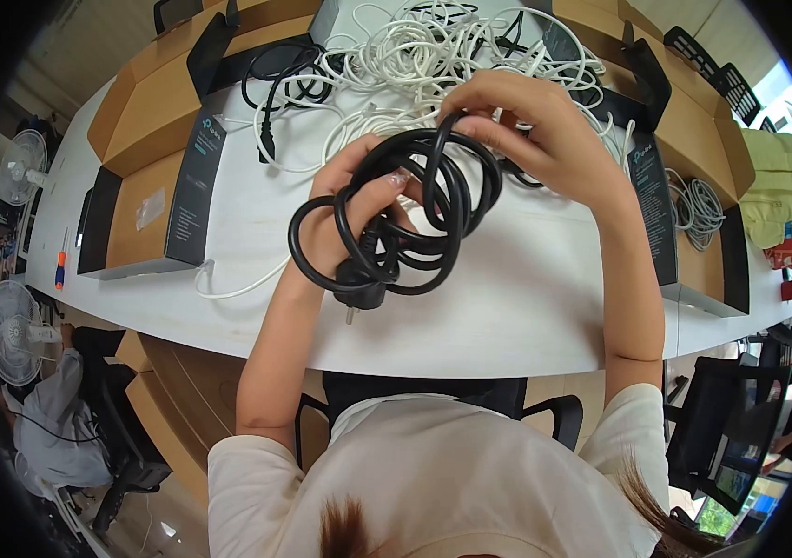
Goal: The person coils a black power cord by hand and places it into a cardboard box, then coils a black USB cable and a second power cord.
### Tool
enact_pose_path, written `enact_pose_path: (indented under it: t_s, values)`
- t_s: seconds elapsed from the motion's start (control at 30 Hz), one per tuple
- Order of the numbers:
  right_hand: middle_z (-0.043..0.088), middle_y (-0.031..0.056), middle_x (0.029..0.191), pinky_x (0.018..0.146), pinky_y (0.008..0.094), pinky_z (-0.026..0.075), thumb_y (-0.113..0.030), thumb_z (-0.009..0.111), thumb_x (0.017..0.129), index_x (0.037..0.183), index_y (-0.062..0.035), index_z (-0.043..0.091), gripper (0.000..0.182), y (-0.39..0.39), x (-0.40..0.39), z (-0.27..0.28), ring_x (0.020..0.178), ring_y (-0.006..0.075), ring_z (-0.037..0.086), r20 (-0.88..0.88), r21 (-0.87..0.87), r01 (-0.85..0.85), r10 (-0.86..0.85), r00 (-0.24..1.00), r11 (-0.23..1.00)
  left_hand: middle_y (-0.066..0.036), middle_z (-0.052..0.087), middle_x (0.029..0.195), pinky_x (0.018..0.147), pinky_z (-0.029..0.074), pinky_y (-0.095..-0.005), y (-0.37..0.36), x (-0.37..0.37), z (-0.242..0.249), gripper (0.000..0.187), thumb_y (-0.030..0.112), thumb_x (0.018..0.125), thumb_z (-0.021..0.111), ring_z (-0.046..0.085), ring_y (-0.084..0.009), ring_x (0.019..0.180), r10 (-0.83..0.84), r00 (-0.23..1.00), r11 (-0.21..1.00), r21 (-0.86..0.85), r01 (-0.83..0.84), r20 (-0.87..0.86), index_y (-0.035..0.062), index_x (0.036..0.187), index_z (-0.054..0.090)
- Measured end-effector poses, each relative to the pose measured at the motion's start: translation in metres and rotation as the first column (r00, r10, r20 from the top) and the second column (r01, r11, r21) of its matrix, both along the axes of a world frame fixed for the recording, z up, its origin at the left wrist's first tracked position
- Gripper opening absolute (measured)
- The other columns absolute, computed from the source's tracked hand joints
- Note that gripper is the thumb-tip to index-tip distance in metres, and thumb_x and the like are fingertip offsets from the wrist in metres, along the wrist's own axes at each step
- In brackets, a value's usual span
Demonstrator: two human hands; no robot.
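Observation:
A thick black power cable [456, 209] hangs in loose coils above the white table, its plug [359, 286] pointing down at the lower left of the bundle. My left hand [345, 205] is wrapped round the left side of the coils, thumb across the front. At the upper right of the loops, my right hand [545, 130] pinches part of the same cable between thumb and fingers. Behind both hands lies a tangled pile of white cables [415, 51]. Another black cable [298, 70] rests at the pile's left side.
An open box [193, 186] stands on the left of the white table [508, 325], with a small plastic bag inside. On the right, another open box [653, 200] holds a grey cable coil [698, 212]. A screwdriver [60, 270] lies far left. A person [57, 428] sits lower left.

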State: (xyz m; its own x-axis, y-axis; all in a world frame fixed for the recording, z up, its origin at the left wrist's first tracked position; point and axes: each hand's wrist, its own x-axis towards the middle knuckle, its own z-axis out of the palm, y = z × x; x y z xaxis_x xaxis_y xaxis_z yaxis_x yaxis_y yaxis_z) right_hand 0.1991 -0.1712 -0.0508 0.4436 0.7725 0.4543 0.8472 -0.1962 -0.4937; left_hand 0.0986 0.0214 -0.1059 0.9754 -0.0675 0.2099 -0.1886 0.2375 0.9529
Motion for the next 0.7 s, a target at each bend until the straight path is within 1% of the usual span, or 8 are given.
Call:
enact_pose_path:
  t_s: [0.03,0.13,0.17,0.3,0.5,0.57,0.6,0.7]
  values:
    - [0.06,0.0057,0.082,0.058,0.0267,0.044,-0.005,0.059,0.082,0.094,-0.0023,0.059,0.012,-0.001,0.001,0.0,0.069,0.0176,0.057,0.146,0.032,-0.006,0.002,0.989,0.999,-0.016,0.063,0.082,0.054,0.053,-0.0229,0.002,0.001,-0.001,0.029,0.014,0.084,0.055,0.064,-0.0175,0.07,0.019,0.999,1.0,0.007,-0.018,-0.031,-0.0043,0.106,0.051]
    - [0.056,0.007,0.08,0.057,0.028,0.042,-0.007,0.059,0.082,0.092,-0.0023,0.058,0.011,-0.002,-0.002,0.003,0.068,0.0208,0.055,0.371,0.126,0.074,-0.116,0.921,0.989,-0.016,0.063,0.082,0.054,0.052,-0.0225,0.005,0.004,-0.001,0.03,0.013,0.083,0.054,0.063,-0.0167,0.066,0.086,0.996,0.994,0.075,-0.082,-0.04,-0.0038,0.107,0.051]
    - [0.054,0.0077,0.078,0.058,0.0293,0.042,-0.007,0.059,0.082,0.092,-0.003,0.057,0.011,0.0,-0.005,0.002,0.067,0.0234,0.053,0.392,0.169,0.089,-0.15,0.908,0.982,-0.016,0.064,0.082,0.055,0.052,-0.0224,0.007,0.006,0.0,0.031,0.013,0.084,0.053,0.063,-0.0164,0.065,0.036,0.998,0.999,0.037,-0.034,-0.055,-0.0039,0.109,0.051]
    - [0.055,0.0065,0.082,0.058,0.035,0.045,-0.012,0.061,0.081,0.092,-0.0068,0.057,0.013,0.011,-0.009,-0.003,0.068,0.0265,0.056,0.404,0.261,0.053,-0.159,0.901,0.964,-0.016,0.064,0.083,0.055,0.054,-0.0245,-0.002,0.009,-0.003,0.033,0.014,0.084,0.051,0.064,-0.0177,0.071,0.12,0.992,0.991,0.07,-0.117,-0.047,-0.0054,0.111,0.05]
    - [0.055,0.0062,0.077,0.056,0.0299,0.045,-0.008,0.059,0.083,0.091,-0.0049,0.057,0.009,0.019,-0.008,-0.015,0.065,0.0226,0.056,0.378,0.369,-0.038,-0.112,0.919,0.929,-0.016,0.063,0.084,0.053,0.055,-0.0272,-0.002,0.001,0.004,0.033,0.013,0.082,0.047,0.063,-0.0176,0.074,0.067,0.986,0.988,0.145,-0.045,-0.152,-0.006,0.109,0.049]
    - [0.056,0.0066,0.075,0.055,0.0284,0.045,-0.007,0.057,0.084,0.09,-0.0035,0.058,0.006,0.022,-0.006,-0.02,0.063,0.021,0.056,0.34,0.408,-0.046,-0.105,0.934,0.912,-0.015,0.064,0.084,0.052,0.054,-0.0267,-0.003,0.001,-0.001,0.035,0.013,0.082,0.046,0.063,-0.017,0.069,0.1,0.994,0.958,0.266,-0.11,0.051,-0.0056,0.111,0.048]
    - [0.056,0.0067,0.074,0.055,0.0277,0.044,-0.006,0.057,0.084,0.089,-0.0028,0.058,0.006,0.023,-0.005,-0.022,0.062,0.0202,0.056,0.325,0.425,-0.051,-0.1,0.94,0.904,-0.014,0.064,0.083,0.051,0.054,-0.0259,-0.005,-0.001,0.003,0.035,0.013,0.082,0.046,0.062,-0.0156,0.066,0.114,0.993,0.961,0.253,-0.112,0.009,-0.0049,0.112,0.049]
    - [0.057,0.0039,0.072,0.052,0.0203,0.04,-0.006,0.05,0.09,0.088,0.0008,0.059,0.012,0.026,-0.002,-0.028,0.059,0.0103,0.051,0.214,0.461,-0.029,-0.08,0.974,0.887,-0.012,0.065,0.082,0.05,0.052,-0.0248,-0.008,-0.002,0.007,0.033,0.013,0.083,0.047,0.061,-0.0123,0.062,0.127,0.992,0.965,0.235,-0.121,-0.011,-0.0042,0.11,0.052]
